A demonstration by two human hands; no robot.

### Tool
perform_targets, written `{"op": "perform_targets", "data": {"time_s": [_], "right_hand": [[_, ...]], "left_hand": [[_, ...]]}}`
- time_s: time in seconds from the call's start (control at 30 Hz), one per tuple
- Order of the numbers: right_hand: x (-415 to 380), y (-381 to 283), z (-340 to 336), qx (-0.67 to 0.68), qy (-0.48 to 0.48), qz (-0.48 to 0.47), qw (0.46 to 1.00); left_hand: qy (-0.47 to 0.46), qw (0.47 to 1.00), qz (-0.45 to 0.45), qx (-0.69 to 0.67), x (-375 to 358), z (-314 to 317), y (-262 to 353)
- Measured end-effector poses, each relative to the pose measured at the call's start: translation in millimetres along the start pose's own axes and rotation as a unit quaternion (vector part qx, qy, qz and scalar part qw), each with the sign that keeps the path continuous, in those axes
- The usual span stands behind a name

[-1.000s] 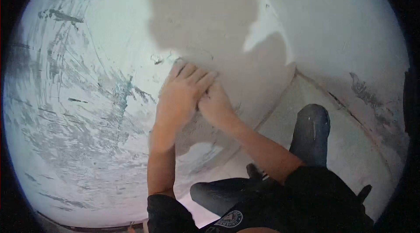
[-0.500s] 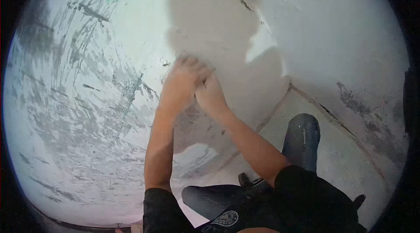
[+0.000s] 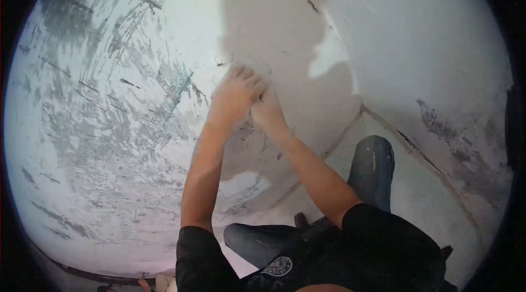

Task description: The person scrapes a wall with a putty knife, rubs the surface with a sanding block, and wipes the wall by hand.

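Observation:
My left hand [image 3: 239,95] and my right hand [image 3: 268,111] are pressed together against a pale, patchy wall [image 3: 164,144]. The fingers of both are curled and touch each other. A thin, light edge shows beside the left fingers, but what the hands hold is too blurred and covered to name. Just above the left fingers is a small dark chip mark [image 3: 221,64]. Shadow from my head and arms falls over the wall around both hands.
Grey scrape marks cover the wall's left side. A second wall [image 3: 422,40] meets it at a corner on the right, with a cracked seam [image 3: 405,137] along its foot. My bent knee [image 3: 374,160] is close to that corner. Items lie at the bottom left edge.
Both hands stay together and have slid slightly down the wall relative to the dark chip mark. The view has turned a little, so the wall's marks sit farther right.

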State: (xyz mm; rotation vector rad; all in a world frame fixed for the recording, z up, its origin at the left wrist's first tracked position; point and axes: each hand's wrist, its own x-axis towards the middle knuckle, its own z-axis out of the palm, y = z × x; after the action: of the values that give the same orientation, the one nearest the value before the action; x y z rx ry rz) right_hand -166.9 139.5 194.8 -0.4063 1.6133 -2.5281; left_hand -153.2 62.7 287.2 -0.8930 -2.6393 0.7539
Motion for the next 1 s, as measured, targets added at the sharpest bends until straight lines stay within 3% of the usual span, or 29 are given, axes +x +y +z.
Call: {"op": "perform_targets", "data": {"time_s": [0.07,0.17,0.27,0.37,0.47,0.57,0.67,0.77,0.87,0.93,1.0], "right_hand": [[-1.5,-5.1,-0.4,0.008,0.012,0.005,1.000],[-6.4,-3.7,-10.9,0.020,-0.044,0.065,0.997],[1.6,19.6,-2.8,0.022,0.028,0.028,0.999],[-9.7,23.0,-2.3,0.017,0.003,0.071,0.997],[-7.6,5.7,-6.4,0.023,0.036,-0.018,0.999],[-5.1,-4.6,-9.0,-0.029,-0.053,0.101,0.993],[-2.2,-14.9,-12.8,0.062,-0.068,0.039,0.995],[4.4,-12.7,-6.7,0.020,-0.062,0.095,0.993],[5.1,14.1,0.7,0.059,-0.054,0.034,0.996],[-4.0,12.6,5.1,-0.013,0.080,-0.044,0.996],[12.2,4.7,-3.2,-0.022,0.035,-0.028,0.999]], "left_hand": [[0.033,0.999,-0.015,-0.017,7.5,-9.4,2.2],[-0.033,0.997,0.019,-0.073,7.7,-5.5,8.5],[0.038,0.996,0.036,-0.066,12.7,-4.3,2.6],[-0.042,0.996,-0.004,-0.074,-0.2,-4.2,15.6],[-0.029,0.999,-0.014,-0.042,12.6,-5.0,4.3],[-0.030,0.999,-0.032,-0.031,16.3,-16.6,1.4],[-0.060,0.997,0.008,-0.038,8.0,-13.2,5.1],[0.001,0.999,-0.025,-0.036,23.2,-25.2,-10.9],[-0.059,0.996,-0.016,-0.062,5.4,-7.4,5.4],[-0.014,0.998,-0.016,-0.057,7.9,0.2,-0.5],[0.018,0.998,-0.019,-0.065,7.9,5.5,-1.9]]}}
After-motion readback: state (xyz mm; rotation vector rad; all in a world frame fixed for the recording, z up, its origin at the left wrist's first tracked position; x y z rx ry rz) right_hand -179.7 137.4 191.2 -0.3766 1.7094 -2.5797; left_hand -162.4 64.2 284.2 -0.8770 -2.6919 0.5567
